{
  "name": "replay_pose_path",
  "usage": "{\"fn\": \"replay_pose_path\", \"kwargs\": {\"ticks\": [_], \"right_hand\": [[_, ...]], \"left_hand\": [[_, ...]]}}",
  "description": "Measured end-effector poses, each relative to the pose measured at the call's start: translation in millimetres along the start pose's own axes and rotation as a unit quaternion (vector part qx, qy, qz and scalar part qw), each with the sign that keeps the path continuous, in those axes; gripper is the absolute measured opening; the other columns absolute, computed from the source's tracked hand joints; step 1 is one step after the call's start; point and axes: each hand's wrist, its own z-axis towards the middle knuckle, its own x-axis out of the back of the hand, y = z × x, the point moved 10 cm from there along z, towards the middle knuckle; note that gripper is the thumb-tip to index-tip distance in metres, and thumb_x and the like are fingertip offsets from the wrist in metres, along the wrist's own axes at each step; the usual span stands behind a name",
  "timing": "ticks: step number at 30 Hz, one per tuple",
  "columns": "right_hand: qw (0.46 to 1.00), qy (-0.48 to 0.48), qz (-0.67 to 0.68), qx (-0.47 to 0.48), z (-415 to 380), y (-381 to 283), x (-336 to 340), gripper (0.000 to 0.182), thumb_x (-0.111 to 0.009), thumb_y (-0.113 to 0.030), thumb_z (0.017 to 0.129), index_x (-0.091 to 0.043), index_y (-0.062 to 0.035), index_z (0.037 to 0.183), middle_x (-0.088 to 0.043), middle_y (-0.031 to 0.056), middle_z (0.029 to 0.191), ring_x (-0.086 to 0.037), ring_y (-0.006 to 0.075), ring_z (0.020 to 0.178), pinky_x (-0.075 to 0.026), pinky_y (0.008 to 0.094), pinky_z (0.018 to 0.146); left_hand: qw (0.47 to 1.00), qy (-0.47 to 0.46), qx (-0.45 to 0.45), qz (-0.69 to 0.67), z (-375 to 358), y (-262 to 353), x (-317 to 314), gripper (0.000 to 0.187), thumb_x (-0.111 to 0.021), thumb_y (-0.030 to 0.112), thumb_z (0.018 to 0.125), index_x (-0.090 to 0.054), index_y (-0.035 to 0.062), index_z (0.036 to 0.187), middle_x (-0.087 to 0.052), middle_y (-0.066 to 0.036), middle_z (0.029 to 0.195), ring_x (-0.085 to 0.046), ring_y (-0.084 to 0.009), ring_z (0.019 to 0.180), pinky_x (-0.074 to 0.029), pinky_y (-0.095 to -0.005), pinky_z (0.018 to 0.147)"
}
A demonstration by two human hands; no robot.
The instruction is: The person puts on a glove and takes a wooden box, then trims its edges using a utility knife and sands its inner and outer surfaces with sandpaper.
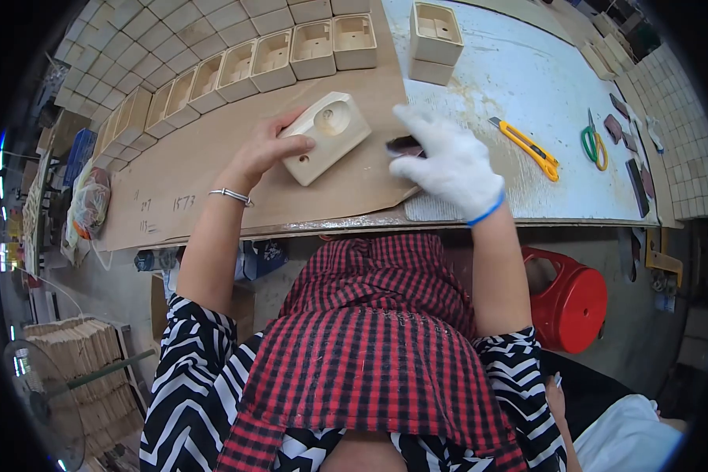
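My bare left hand (263, 151) grips the left end of a pale wooden block (337, 145), thumb on its upper face. The block is tilted above the brown cardboard (212, 177) and has a round hollow and a small hole. To its right, my right hand (447, 157) wears a white glove with a blue cuff. Its fingers are closed round a small dark pad (407, 146), partly hidden by the glove. The pad and the block are apart.
Open wooden boxes (271, 59) line the cardboard's back edge, before stacked blocks. Two stacked boxes (435, 43) stand at the back. A yellow cutter (527, 148), green-handled scissors (592, 145) and dark strips (637, 187) lie right. A red stool (578, 307) and another person's hand (554, 397) are below right.
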Motion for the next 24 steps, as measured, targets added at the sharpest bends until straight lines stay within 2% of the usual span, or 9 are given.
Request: {"fn": "replay_pose_path", "kwargs": {"ticks": [2,4,6,7,9,13,17,22,24], "right_hand": [[0.983,0.092,0.154,0.029,-4,16,27,0.037,-0.063,-0.022,0.087,-0.063,-0.0081,0.122,-0.067,0.0175,0.108,-0.064,0.0355,0.099,-0.051,0.0407,0.088],[0.986,0.162,-0.023,0.0,-16,63,44,0.038,-0.062,-0.023,0.087,-0.062,-0.008,0.122,-0.066,0.0184,0.114,-0.062,0.037,0.103,-0.05,0.0422,0.09],[0.972,0.044,-0.187,-0.135,-29,120,30,0.037,-0.063,-0.024,0.086,-0.065,-0.0101,0.12,-0.067,0.0165,0.111,-0.063,0.0362,0.1,-0.05,0.0424,0.089],[0.972,0.042,-0.189,-0.135,-36,129,30,0.037,-0.063,-0.024,0.086,-0.065,-0.0101,0.12,-0.067,0.0165,0.111,-0.063,0.0362,0.1,-0.05,0.0424,0.089],[0.919,-0.099,-0.315,-0.216,-54,159,13,0.034,-0.065,-0.024,0.083,-0.067,-0.0127,0.114,-0.068,0.0144,0.108,-0.064,0.0351,0.099,-0.051,0.0427,0.087],[0.928,-0.097,-0.308,-0.184,-55,162,11,0.029,-0.066,-0.021,0.081,-0.068,-0.0155,0.11,-0.069,0.0103,0.097,-0.066,0.0312,0.092,-0.053,0.0414,0.08],[0.936,-0.125,-0.26,-0.201,-54,169,17,0.031,-0.068,-0.021,0.078,-0.068,-0.0134,0.108,-0.068,0.0152,0.106,-0.065,0.0351,0.093,-0.052,0.0442,0.081],[0.922,-0.198,-0.24,-0.231,-48,169,16,0.03,-0.065,-0.02,0.082,-0.067,-0.0118,0.112,-0.068,0.0155,0.105,-0.066,0.0347,0.093,-0.052,0.0423,0.082],[0.979,-0.033,-0.117,-0.163,-37,137,42,0.029,-0.063,-0.018,0.086,-0.067,-0.0113,0.114,-0.068,0.0155,0.104,-0.066,0.0346,0.093,-0.052,0.0407,0.083]], "left_hand": [[1.0,0.003,0.0,-0.01,0,-1,0,0.072,-0.076,0.023,0.075,-0.053,-0.0036,0.137,-0.067,-0.007,0.107,-0.062,-0.0126,0.09,-0.051,-0.027,0.08],[1.0,0.002,0.0,-0.014,1,-2,2,0.071,-0.076,0.023,0.075,-0.053,-0.0035,0.137,-0.067,-0.007,0.108,-0.062,-0.0128,0.092,-0.05,-0.0271,0.082],[1.0,0.006,-0.011,-0.018,3,-5,4,0.071,-0.076,0.023,0.074,-0.054,-0.0036,0.136,-0.066,-0.008,0.111,-0.062,-0.0135,0.096,-0.049,-0.0272,0.085],[1.0,0.008,-0.016,-0.022,4,-6,4,0.071,-0.076,0.024,0.074,-0.054,-0.0036,0.136,-0.066,-0.008,0.112,-0.062,-0.0139,0.098,-0.049,-0.0273,0.087],[1.0,0.008,-0.014,-0.022,5,-7,4,0.071,-0.076,0.024,0.074,-0.054,-0.0034,0.136,-0.066,-0.008,0.112,-0.061,-0.014,0.099,-0.049,-0.0272,0.088],[1.0,0.009,-0.007,-0.014,0,-2,2,0.071,-0.076,0.024,0.074,-0.054,-0.003,0.136,-0.067,-0.009,0.112,-0.061,-0.0142,0.1,-0.048,-0.0271,0.089],[1.0,0.004,-0.01,-0.013,0,1,-3,0.071,-0.075,0.023,0.073,-0.054,-0.0034,0.136,-0.067,-0.009,0.111,-0.062,-0.0143,0.097,-0.049,-0.0273,0.087],[1.0,0.017,-0.02,-0.007,0,-2,1,0.07,-0.074,0.02,0.073,-0.055,-0.0037,0.135,-0.068,-0.009,0.106,-0.063,-0.0139,0.09,-0.052,-0.028,0.081],[0.999,0.03,-0.03,-0.011,4,-6,4,0.07,-0.074,0.019,0.072,-0.055,-0.0038,0.135,-0.068,-0.008,0.104,-0.064,-0.0137,0.088,-0.052,-0.0282,0.08]]}}
